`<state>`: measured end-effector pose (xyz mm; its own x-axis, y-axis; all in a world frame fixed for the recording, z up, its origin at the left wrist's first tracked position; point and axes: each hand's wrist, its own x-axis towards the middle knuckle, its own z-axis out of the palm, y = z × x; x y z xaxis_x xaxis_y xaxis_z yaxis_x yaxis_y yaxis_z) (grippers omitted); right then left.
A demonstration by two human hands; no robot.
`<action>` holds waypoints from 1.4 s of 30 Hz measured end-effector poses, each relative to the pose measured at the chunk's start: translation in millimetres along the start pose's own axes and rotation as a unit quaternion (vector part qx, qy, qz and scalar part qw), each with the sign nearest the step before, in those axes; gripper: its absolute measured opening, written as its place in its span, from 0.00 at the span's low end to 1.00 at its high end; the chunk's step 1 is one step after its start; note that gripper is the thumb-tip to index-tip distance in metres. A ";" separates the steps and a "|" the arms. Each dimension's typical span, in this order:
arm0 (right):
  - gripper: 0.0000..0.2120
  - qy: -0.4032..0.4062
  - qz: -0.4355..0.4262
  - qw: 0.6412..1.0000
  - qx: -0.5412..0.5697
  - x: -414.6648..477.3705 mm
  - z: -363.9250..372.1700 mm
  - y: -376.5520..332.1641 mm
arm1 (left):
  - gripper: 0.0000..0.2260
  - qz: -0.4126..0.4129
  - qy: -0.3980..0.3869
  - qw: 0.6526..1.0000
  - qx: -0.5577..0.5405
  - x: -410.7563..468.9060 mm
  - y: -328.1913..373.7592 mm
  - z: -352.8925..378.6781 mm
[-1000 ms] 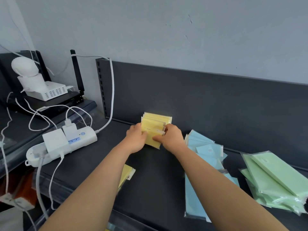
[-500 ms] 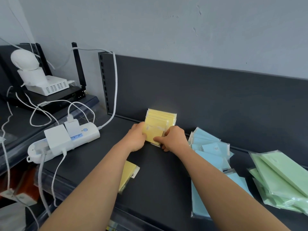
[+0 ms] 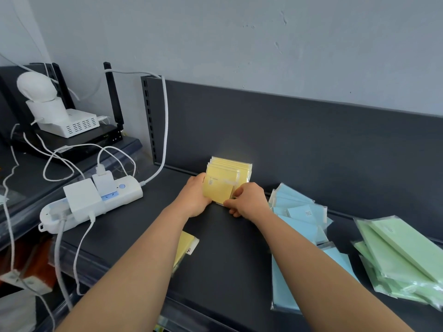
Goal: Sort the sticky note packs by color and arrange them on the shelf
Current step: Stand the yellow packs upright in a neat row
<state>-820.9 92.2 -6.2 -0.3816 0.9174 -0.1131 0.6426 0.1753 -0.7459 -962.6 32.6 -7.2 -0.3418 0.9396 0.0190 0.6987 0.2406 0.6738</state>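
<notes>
Head view, left to right. White power strip [image 3: 96, 200] is lying at the left end of the shelf [image 3: 227, 259], well apart from the work. Loose yellow pack [image 3: 185, 248] is lying flat near the front edge, partly hidden under the left forearm. Left hand [image 3: 194, 200] is curling round the left edge of the yellow stack [image 3: 227, 176], grip closed on it. The stack is standing on edge near the back panel, tops tilting back; contact with the panel cannot be told. Right hand [image 3: 249, 202] is pinching the front pack's lower right corner. Blue packs [image 3: 299, 212] are lying heaped just beside that hand; green packs [image 3: 402, 255] are lying further right. Judgement: the loose yellow pack is sitting toward the person from the left grip, long axis running front-to-back, so the left hand is nearer for fetching it.
</notes>
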 end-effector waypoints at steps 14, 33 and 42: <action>0.16 -0.070 -0.018 0.997 -0.020 -37.8 -17.1 -8.6 | 0.41 -0.142 -0.096 0.972 0.160 -66.4 -15.5 -48.6; 0.06 -0.130 -0.027 0.981 0.145 -44.7 -7.4 -1.5 | 0.29 0.046 0.023 0.999 0.005 -63.5 -9.1 -14.9; 0.07 -0.081 -0.015 0.978 0.191 -28.8 -8.4 2.1 | 0.14 0.005 0.068 0.990 -0.126 -37.9 -19.7 -14.3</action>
<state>-803.0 69.1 1.1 -0.5167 0.8398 -0.1665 0.3464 0.0272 -0.9377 -972.4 -11.2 -10.6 -0.4294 0.8959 0.1138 0.5287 0.1473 0.8359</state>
